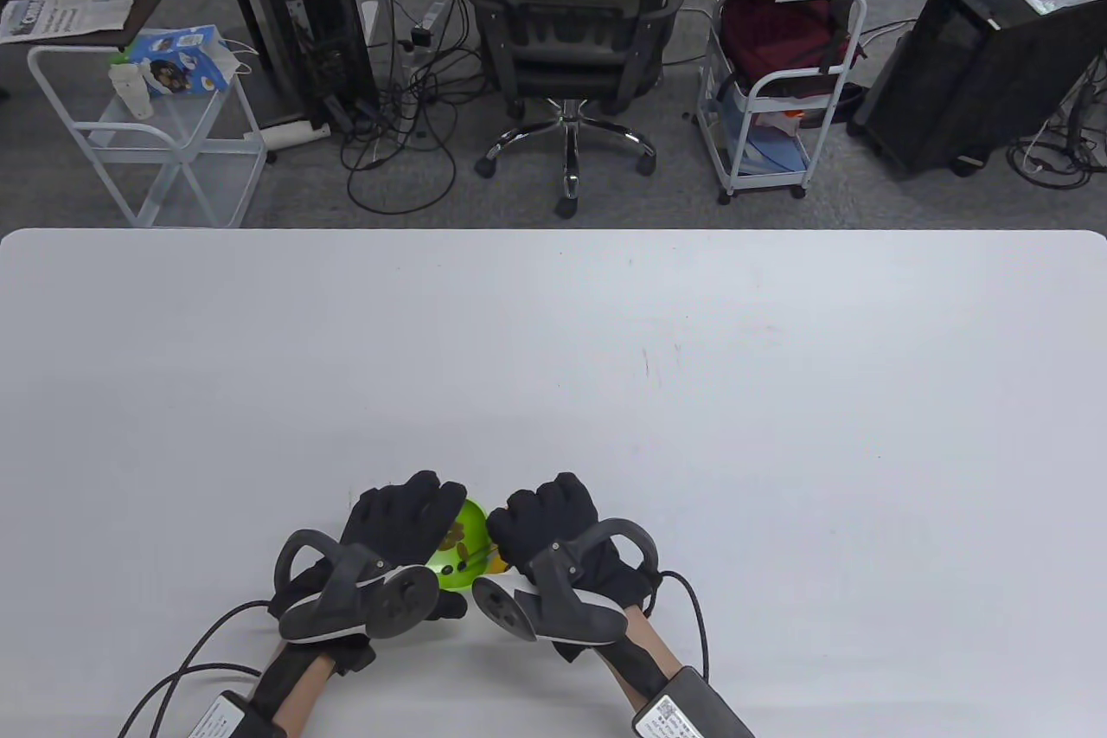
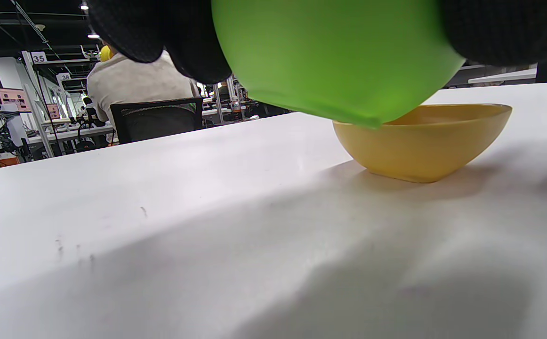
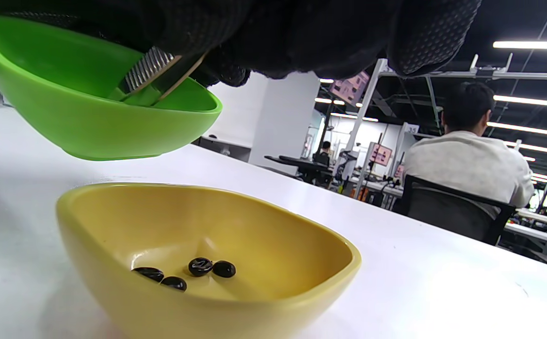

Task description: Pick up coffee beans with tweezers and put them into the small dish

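Right hand (image 1: pixel 553 526) gripping tweezers (image 3: pixel 153 75) over green dish (image 3: pixel 90 113), four beans (image 3: pixel 186 273) only wrist-visible.

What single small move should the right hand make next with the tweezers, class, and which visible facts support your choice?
Probably close the tweezers on one bean inside the green dish and lift it out. The right hand has the tweezers reaching into that dish, which the left hand holds raised above the table; the yellow dish below holds only four beans. Whether the tips already hold a bean is hidden.
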Available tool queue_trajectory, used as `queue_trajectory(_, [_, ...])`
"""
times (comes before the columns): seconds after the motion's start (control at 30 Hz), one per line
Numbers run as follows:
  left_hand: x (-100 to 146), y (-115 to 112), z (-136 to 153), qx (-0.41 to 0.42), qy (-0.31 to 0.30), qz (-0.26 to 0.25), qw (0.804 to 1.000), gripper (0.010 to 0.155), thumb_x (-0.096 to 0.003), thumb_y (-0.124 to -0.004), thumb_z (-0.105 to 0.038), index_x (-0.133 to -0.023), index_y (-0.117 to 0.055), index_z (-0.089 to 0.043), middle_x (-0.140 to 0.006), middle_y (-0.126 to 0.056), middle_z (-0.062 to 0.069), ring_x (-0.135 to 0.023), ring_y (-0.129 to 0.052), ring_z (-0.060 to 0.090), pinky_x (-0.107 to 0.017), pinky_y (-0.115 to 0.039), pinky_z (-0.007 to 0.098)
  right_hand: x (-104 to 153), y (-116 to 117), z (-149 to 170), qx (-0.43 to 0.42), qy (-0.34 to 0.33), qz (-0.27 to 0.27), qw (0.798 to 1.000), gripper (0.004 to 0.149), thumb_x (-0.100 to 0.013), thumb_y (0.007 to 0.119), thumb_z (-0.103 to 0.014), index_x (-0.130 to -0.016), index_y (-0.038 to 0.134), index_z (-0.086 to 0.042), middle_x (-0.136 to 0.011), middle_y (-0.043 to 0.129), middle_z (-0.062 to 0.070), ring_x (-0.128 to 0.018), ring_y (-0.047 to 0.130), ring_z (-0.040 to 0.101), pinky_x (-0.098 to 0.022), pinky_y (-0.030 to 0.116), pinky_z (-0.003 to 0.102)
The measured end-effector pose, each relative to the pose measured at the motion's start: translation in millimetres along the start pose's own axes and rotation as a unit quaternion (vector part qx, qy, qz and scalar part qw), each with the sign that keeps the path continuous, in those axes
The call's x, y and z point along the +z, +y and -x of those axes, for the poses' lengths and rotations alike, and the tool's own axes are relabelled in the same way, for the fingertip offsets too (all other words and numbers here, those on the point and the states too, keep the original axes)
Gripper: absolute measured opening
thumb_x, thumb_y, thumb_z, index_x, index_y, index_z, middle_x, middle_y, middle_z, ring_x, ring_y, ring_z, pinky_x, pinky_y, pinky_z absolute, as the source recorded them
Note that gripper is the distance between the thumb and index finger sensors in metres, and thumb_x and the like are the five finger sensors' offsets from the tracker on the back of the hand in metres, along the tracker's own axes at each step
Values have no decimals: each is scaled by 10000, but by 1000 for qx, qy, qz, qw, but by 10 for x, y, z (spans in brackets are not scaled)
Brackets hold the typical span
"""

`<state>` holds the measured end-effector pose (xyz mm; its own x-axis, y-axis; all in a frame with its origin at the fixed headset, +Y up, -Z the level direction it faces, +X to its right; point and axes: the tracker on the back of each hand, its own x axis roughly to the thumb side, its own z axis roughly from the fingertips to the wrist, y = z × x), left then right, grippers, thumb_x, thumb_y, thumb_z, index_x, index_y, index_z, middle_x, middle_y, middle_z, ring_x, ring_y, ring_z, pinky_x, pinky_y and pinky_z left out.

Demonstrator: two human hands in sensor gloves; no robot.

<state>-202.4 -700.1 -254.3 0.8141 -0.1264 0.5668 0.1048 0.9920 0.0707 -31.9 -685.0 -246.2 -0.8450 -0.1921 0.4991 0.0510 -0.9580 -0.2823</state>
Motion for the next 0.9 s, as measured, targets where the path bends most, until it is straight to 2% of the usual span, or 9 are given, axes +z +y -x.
queue_trajectory(0.43, [0,-2,0,3,1,0,1000,1098,-337,-735,-714,-1196,-468,-85,-1226,-599,278,-993,-825,469,-748,-689,670,6,-52,64,-26,14,12,999,422,-456,656,-344,-863,728,-260,-725,823,-23,-562,878,216,-732,660,601])
queue_trajectory(0.9, [-1,-2,-2,3,1,2,1000,1099,-337,-735,-714,-1197,-466,-85,-1229,-595,273,-995,-824,468,-748,-689,670,119,-171,407,-86,74,31,993,422,-457,656,-345,-864,727,-260,-725,822,-23,-562,878,216,-731,659,604])
